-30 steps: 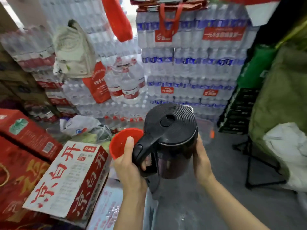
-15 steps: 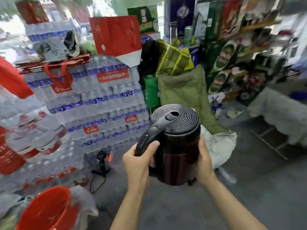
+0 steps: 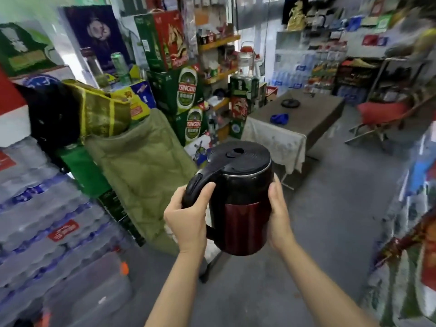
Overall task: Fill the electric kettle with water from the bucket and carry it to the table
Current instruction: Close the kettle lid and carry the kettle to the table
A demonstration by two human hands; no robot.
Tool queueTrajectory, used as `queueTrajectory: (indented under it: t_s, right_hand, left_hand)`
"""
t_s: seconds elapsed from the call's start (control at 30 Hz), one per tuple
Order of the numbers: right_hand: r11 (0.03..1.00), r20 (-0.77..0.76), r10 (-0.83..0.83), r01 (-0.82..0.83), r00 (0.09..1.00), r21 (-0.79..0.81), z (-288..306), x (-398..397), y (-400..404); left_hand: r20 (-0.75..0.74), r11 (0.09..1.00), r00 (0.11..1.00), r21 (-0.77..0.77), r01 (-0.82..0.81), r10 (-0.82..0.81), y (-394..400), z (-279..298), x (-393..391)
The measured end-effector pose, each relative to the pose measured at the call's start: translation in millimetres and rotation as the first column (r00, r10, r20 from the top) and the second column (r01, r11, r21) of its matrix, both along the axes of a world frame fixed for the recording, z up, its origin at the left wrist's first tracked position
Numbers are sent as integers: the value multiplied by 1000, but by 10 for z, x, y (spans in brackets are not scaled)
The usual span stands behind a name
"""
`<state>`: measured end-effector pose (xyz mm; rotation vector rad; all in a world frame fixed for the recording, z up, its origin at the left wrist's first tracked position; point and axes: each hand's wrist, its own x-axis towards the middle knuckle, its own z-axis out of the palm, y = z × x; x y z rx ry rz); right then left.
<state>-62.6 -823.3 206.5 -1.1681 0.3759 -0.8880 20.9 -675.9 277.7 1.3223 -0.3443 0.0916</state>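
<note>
I hold the electric kettle (image 3: 243,197) upright in front of me, black lid shut, dark red body below. My left hand (image 3: 188,213) wraps the black handle on the kettle's left side. My right hand (image 3: 279,213) presses flat against its right side. Further ahead stands the table (image 3: 313,112) under a pale cloth, with the kettle's round black base (image 3: 290,103) and a blue cloth (image 3: 279,118) on it. The bucket is out of view.
Stacked packs of bottled water (image 3: 42,208) fill the left. A green quilted cover (image 3: 141,171) and beer cartons (image 3: 186,90) stand ahead left. A red folding chair (image 3: 379,116) sits right of the table. Grey concrete floor (image 3: 330,208) runs between me and the table.
The view has swung right, from the water packs and red bucket to the table. Both hands keep the same hold on the kettle.
</note>
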Motion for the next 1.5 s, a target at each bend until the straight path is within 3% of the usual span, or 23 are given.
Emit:
queueTrajectory:
  t_s: [0.43, 0.83, 1.5]
  right_hand:
    - [936, -19, -352, 352, 936, -5, 64, -183, -2107]
    - [937, -42, -350, 349, 936, -12, 43, -90, -4581]
    - [967, -1, -249, 248, 969, 56, 151, 1604, -8783]
  left_hand:
    - [51, 946, 945, -4, 325, -324, -2561, 57, 255]
    - [-47, 907, 906, -55, 417, -420, -5129, -26, 434]
    - [-120, 943, 935, -59, 328, -333, -9295, -176, 2077]
